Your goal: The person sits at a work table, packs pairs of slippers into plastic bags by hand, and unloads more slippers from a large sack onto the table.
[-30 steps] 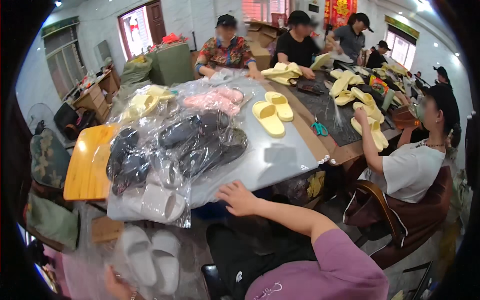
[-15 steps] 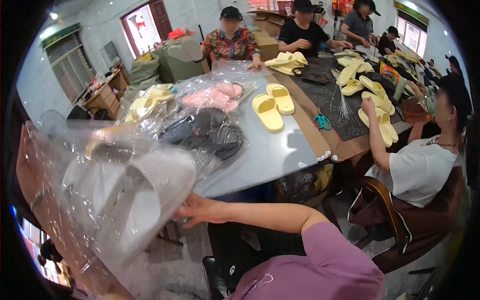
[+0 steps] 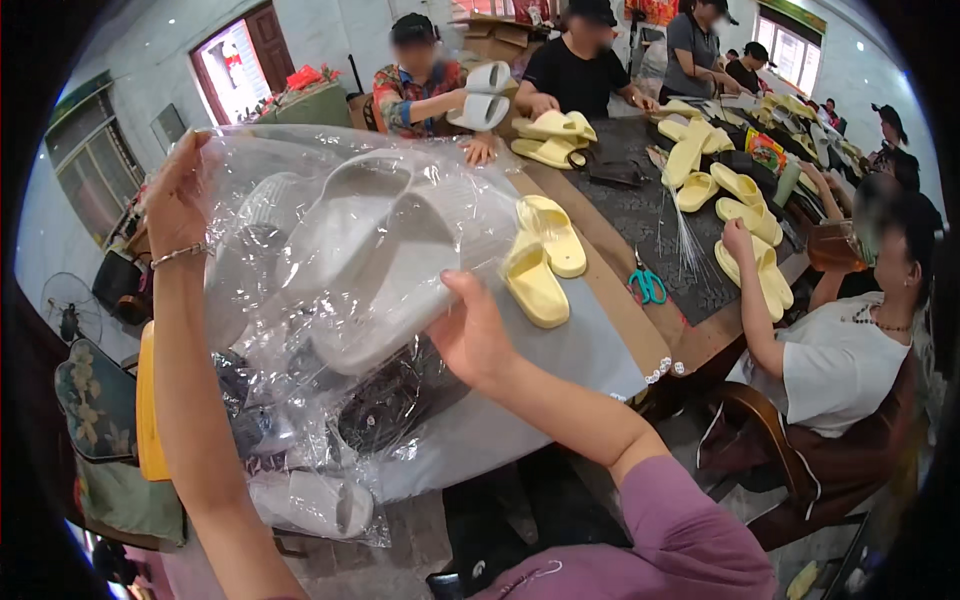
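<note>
A large clear plastic bag [image 3: 250,150] with light grey slippers [image 3: 400,245] in it is held up over the table. My left hand [image 3: 178,190] is closed on the bag's upper left corner. Gripping the bagged slippers at their lower right is my right hand [image 3: 472,335], its thumb on top and the other fingers mostly hidden. Beneath the bag lie black slippers [image 3: 385,405] in clear plastic, partly covered. Another bagged pale slipper [image 3: 335,505] is at the table's near left edge. Right of the bag, two yellow slippers [image 3: 540,285] stand unwrapped on the table.
Teal-handled scissors [image 3: 648,285] lie on the neighbouring table, among many yellow slippers [image 3: 745,220]. A person across the table holds pale slippers [image 3: 485,105]. A co-worker in white [image 3: 835,345] sits at the right. A yellow plastic item [image 3: 150,400] stands by my left forearm.
The bagged grey slippers have moved up and right, over the table. My left hand has risen into view at the bag's corner. Across the table, the person now holds up pale slippers.
</note>
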A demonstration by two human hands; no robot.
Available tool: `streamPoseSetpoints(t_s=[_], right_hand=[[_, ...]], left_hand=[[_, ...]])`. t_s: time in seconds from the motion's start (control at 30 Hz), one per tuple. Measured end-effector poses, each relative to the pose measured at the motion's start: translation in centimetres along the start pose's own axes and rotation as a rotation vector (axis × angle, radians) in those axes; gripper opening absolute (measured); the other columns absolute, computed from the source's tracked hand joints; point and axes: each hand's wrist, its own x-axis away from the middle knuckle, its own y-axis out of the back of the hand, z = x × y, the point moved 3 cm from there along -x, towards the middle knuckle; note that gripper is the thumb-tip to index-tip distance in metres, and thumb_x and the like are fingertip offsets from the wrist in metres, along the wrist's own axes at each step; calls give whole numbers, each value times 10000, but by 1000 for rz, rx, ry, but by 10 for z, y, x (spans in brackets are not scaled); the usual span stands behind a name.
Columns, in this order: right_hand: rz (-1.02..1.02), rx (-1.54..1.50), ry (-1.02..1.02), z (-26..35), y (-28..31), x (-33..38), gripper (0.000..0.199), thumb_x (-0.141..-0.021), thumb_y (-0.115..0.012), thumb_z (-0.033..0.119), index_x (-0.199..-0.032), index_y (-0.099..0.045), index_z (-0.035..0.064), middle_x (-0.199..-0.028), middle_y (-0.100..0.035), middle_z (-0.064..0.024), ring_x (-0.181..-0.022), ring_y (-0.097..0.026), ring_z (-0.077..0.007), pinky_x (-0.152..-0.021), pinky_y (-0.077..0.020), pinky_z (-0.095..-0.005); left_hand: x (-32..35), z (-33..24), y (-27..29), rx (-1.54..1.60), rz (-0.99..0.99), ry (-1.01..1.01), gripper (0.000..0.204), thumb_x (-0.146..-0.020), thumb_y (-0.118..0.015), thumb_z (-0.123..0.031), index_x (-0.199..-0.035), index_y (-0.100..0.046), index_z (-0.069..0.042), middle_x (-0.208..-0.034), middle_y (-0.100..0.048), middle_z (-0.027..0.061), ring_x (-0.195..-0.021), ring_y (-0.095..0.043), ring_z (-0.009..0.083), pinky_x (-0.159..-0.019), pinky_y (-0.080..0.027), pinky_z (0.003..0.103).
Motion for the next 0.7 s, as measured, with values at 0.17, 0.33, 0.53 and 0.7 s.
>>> streamPoseSetpoints(t_s=[0.17, 0.33, 0.53, 0.7], right_hand=[[42, 212, 189, 44, 22, -5, 380, -820, -528, 87, -1182, -434, 17, -1058, -549, -78, -992, -555, -172, -808, -491, -311], [-38, 447, 381, 77, 48, 42, 461, -781, -480, 53, -1234, -404, 11, -1038, -547, -92, -918, -561, -157, -780, -482, -286], [-10, 668, 183, 143, 66, 90, 403, -808, -426, 135, -1181, -465, -12, -1011, -591, -113, -880, -609, -202, -811, -502, -341], [1, 727, -4, 172, 64, 112, 377, -803, -440, 167, -1125, -514, -14, -954, -613, -127, -824, -625, -192, -781, -513, -339]], left_hand=[[10, 73, 53, -315, 34, 113, 243, -887, -548, -165, -1019, -638, 17, -753, -596, 15, -735, -530, 83, -694, -430, 212], [65, 105, 118, -927, 96, 153, 419, -875, -574, -287, -1202, -560, -26, -939, -609, 17, -721, -460, 48, -613, -362, 242], [133, 85, 74, -1330, 88, -318, 572, -863, -560, -144, -1371, -328, -18, -1320, -463, 147, -1169, -472, 237, -959, -355, 342], [280, 62, -35, -1311, 17, -175, 572, -887, -543, -214, -1367, -304, -16, -1332, -426, 163, -1250, -374, 262, -1036, -276, 355]])
